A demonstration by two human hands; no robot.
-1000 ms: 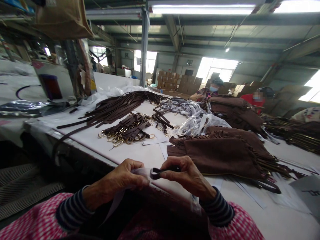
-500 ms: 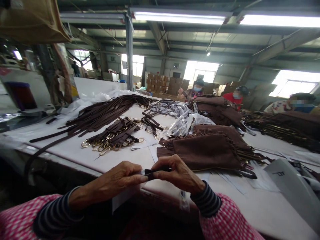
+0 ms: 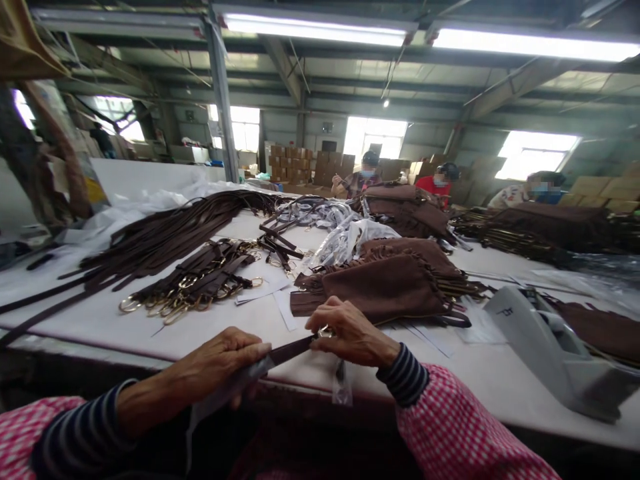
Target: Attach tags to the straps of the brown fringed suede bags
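A dark brown strap (image 3: 293,349) stretches between my hands at the table's front edge. My left hand (image 3: 220,363) is closed around it, together with a pale, translucent wrapping (image 3: 213,398) that hangs below the fingers. My right hand (image 3: 350,333) pinches the strap's other end, where a gold-coloured metal ring or clasp (image 3: 326,331) shows between thumb and fingers. Just beyond my right hand lies a brown fringed bag (image 3: 377,290). Short brown straps with gold hooks (image 3: 200,283) are heaped on the table ahead of my left hand.
Long brown straps (image 3: 165,233) spread over the left of the table (image 3: 185,343). Clear plastic wrapping (image 3: 345,240) is bunched mid-table. A grey tape dispenser-like device (image 3: 555,353) stands at right. Several masked people (image 3: 369,175) are across the table.
My hands have moved apart, drawing the strap out straight, and its gold hardware now shows at my right hand. The view has swung right, bringing more of the grey device into sight.
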